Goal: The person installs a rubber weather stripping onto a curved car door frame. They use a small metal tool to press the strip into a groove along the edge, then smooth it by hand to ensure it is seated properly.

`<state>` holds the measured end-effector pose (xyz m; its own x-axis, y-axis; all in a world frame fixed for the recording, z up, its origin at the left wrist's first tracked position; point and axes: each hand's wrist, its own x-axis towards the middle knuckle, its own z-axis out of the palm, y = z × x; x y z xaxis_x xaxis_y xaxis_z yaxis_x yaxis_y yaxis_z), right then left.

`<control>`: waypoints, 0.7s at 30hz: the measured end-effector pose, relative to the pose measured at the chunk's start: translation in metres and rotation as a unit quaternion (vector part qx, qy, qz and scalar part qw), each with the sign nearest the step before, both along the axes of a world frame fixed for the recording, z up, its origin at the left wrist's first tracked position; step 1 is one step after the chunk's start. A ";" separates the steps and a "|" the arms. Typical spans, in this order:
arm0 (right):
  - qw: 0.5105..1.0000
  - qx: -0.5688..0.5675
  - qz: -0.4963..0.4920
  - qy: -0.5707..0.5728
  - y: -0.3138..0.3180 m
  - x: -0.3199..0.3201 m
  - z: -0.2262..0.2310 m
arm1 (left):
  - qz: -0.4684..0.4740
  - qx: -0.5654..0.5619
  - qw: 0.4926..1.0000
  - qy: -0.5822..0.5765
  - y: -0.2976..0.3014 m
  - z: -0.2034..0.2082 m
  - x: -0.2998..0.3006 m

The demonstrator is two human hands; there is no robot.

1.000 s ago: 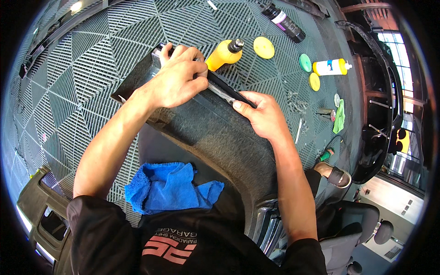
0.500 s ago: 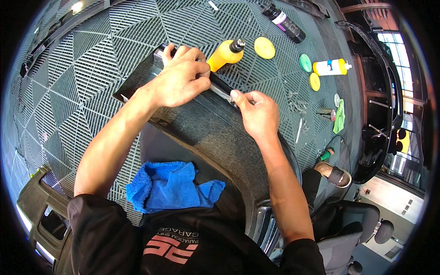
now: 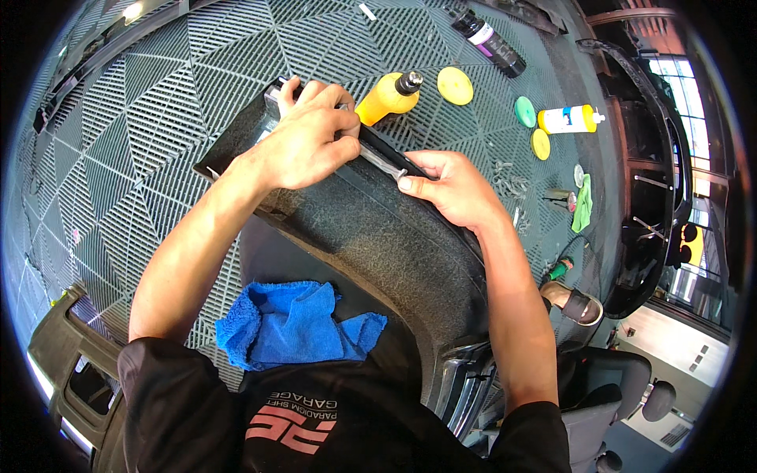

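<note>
A dark, curved car bumper lies across my lap, its fuzzy, dusty inner side facing up. Along its far edge runs a thin silver trim strip, partly covered by my hands. My left hand is closed over that edge and the strip, fingers curled down the far side. To the right, my right hand pinches the edge by the strip's end, thumb on the near side and fingers behind. What lies under both palms is hidden. A blue cloth rests crumpled on my lap.
Just beyond the bumper stands a yellow bottle with a black cap. A yellow pad, a black bottle, a white-and-yellow bottle, loose screws and a green cloth sit on the grated floor. Someone's sandalled foot is at right.
My right hand has turned and shifted slightly down and right, its thumb now lying lower beside the strip's end. My left hand stays almost in place.
</note>
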<state>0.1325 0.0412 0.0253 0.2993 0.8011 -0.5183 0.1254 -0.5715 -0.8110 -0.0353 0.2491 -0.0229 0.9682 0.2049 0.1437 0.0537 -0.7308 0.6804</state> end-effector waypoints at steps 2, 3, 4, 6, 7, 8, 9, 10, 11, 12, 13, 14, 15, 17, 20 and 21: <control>0.999 -0.037 0.007 -0.035 0.006 -0.001 0.003 | 0.003 0.002 1.000 -0.015 0.002 -0.004 -0.001; 0.998 -0.022 -0.001 -0.055 0.006 -0.004 0.001 | 0.005 0.003 1.000 -0.022 0.003 -0.006 -0.001; 0.997 -0.008 -0.008 -0.076 0.006 -0.009 0.000 | 0.005 -0.002 1.000 -0.020 0.004 -0.007 -0.001; 0.994 0.007 -0.022 -0.110 0.005 -0.013 -0.003 | 0.005 -0.010 1.000 -0.017 0.004 -0.007 0.000; 0.992 0.008 -0.027 -0.122 0.004 -0.014 -0.004 | 0.006 -0.010 1.000 -0.018 0.004 -0.007 0.000; 0.990 0.010 -0.033 -0.135 0.003 -0.016 -0.006 | 0.006 -0.009 1.000 -0.020 0.004 -0.007 0.000; 0.989 0.011 -0.041 -0.144 0.002 -0.017 -0.009 | 0.007 -0.009 1.000 -0.022 0.004 -0.007 0.000; 0.987 0.014 -0.050 -0.153 0.002 -0.018 -0.013 | 0.006 -0.010 1.000 -0.022 0.004 -0.007 0.000; 0.985 0.016 -0.058 -0.161 0.002 -0.019 -0.014 | 0.005 -0.011 1.000 -0.022 0.004 -0.008 0.000; 0.983 0.011 -0.065 -0.173 0.001 -0.021 -0.014 | 0.004 -0.012 1.000 -0.023 0.004 -0.008 0.000; 0.981 0.006 -0.070 -0.184 0.002 -0.022 -0.013 | 0.005 -0.011 1.000 -0.021 0.004 -0.008 0.000; 0.978 0.000 -0.075 -0.194 0.003 -0.024 -0.012 | 0.006 -0.009 1.000 -0.019 0.004 -0.008 0.001; 0.975 -0.008 -0.079 -0.207 0.004 -0.024 -0.013 | 0.007 -0.008 1.000 -0.017 0.004 -0.007 0.001; 0.968 -0.027 -0.089 -0.233 0.006 -0.024 -0.016 | 0.005 -0.012 1.000 -0.014 0.003 -0.006 0.000; 0.956 -0.080 -0.102 -0.262 0.012 -0.027 -0.014 | 0.005 -0.006 1.000 -0.014 0.003 -0.007 0.000; 0.951 -0.092 -0.104 -0.276 0.014 -0.028 -0.015 | 0.005 -0.004 1.000 -0.014 0.004 -0.008 0.000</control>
<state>0.1043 0.0547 0.0102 0.7093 0.6049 -0.3619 0.3711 -0.7569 -0.5379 -0.0351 0.2529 -0.0307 0.9615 0.2160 0.1697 0.0415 -0.7251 0.6874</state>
